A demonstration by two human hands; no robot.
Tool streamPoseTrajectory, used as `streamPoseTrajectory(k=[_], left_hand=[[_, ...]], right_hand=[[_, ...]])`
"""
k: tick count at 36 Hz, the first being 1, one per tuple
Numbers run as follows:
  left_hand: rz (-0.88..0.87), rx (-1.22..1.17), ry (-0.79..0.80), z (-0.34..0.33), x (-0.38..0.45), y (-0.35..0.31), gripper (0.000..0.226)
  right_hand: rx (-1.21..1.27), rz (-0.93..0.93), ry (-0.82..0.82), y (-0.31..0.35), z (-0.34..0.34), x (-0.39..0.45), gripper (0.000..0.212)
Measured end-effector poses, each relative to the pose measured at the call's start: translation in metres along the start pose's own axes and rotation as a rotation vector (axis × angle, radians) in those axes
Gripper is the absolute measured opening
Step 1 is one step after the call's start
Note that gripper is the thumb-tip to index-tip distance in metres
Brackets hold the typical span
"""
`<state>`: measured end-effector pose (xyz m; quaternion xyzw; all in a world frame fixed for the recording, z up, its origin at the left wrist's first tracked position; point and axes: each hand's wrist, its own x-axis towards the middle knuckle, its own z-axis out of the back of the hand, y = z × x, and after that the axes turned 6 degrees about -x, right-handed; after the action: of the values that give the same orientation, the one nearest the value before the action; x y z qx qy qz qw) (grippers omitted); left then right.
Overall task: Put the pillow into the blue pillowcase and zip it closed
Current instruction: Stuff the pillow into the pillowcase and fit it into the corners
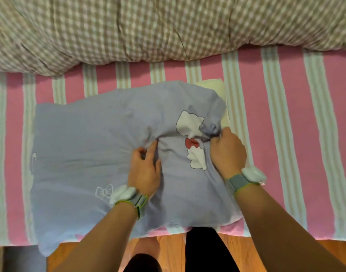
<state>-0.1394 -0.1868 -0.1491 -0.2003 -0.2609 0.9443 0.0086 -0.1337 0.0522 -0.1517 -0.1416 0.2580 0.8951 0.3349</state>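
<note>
The blue pillowcase (101,146) lies across the striped sheet (282,118) at the centre of the view, its lower edge overhanging the bed toward six o'clock. The pillow (220,89) is mostly inside; only a cream corner shows at about one o'clock of the case. The right hand (228,152) is closed on a bunch of cloth by that mouth, at three o'clock of the cat print (189,122). The left hand (144,169) pinches a fold at nine o'clock of the print, fingers curled, thumb pressing. The checked duvet (129,26) lies at twelve o'clock. Risk, as I judge it: bunched cloth could snag the corner, leaving the zip unable to close, or cloth could catch in it.
</note>
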Motion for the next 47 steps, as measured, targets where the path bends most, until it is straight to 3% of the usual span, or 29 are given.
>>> streamPoseTrajectory(k=[4, 8, 11, 14, 17, 22, 24, 27, 29, 34, 36, 38, 41, 43, 45, 47], left_hand=[[-0.029, 0.115, 0.021, -0.009, -0.002, -0.005, 0.061], [-0.010, 0.221, -0.016, -0.016, -0.019, -0.017, 0.060], [0.018, 0.302, 0.001, -0.020, -0.031, -0.017, 0.063], [0.035, 0.333, 0.012, -0.021, -0.032, -0.018, 0.063], [0.039, 0.324, 0.040, -0.018, -0.025, -0.017, 0.066], [-0.102, 0.117, -0.052, -0.001, -0.026, -0.008, 0.059], [-0.032, 0.165, -0.133, 0.007, -0.032, 0.006, 0.055], [0.050, 0.299, -0.068, 0.008, -0.050, 0.029, 0.058], [-0.009, 0.357, 0.029, 0.003, -0.064, 0.039, 0.060], [-0.065, 0.397, 0.073, 0.006, -0.068, 0.045, 0.063], [-0.082, 0.398, 0.068, 0.015, -0.063, 0.048, 0.061], [-0.151, 0.425, 0.109, 0.023, -0.055, 0.049, 0.061], [-0.246, 0.487, 0.160, 0.029, -0.044, 0.055, 0.062], [-0.270, 0.505, 0.166, 0.031, -0.039, 0.054, 0.063], [-0.289, 0.486, 0.177, 0.030, -0.041, 0.049, 0.064], [-0.327, 0.427, 0.171, 0.034, -0.044, 0.050, 0.063]], right_hand=[[0.231, 0.048, 0.049, 0.028, 0.016, 0.011, 0.020], [0.471, -0.024, 0.145, 0.052, 0.029, 0.019, 0.035], [0.471, -0.021, 0.202, 0.059, 0.035, 0.014, 0.059], [0.382, 0.041, 0.199, 0.063, 0.035, 0.000, 0.047], [0.177, 0.189, 0.053, 0.067, 0.024, -0.006, 0.031], [0.360, 0.245, -0.340, 0.059, 0.030, 0.000, 0.018], [0.298, 0.188, -0.410, 0.044, 0.032, 0.008, 0.022], [0.171, -0.062, -0.245, 0.017, 0.019, 0.023, 0.025], [0.087, -0.128, -0.163, 0.012, 0.008, 0.028, 0.025], [-0.023, -0.223, -0.199, 0.017, -0.003, 0.026, 0.029], [-0.099, -0.147, -0.252, 0.031, 0.000, 0.023, 0.048], [-0.173, -0.046, -0.414, 0.055, 0.017, 0.021, 0.064], [-0.101, 0.227, -0.640, 0.113, 0.033, 0.002, 0.059], [-0.075, 0.466, -0.590, 0.160, 0.018, -0.021, 0.051], [-0.165, 0.651, -0.410, 0.183, -0.013, -0.041, 0.049], [-0.368, 0.673, -0.214, 0.167, -0.044, -0.038, 0.055]])
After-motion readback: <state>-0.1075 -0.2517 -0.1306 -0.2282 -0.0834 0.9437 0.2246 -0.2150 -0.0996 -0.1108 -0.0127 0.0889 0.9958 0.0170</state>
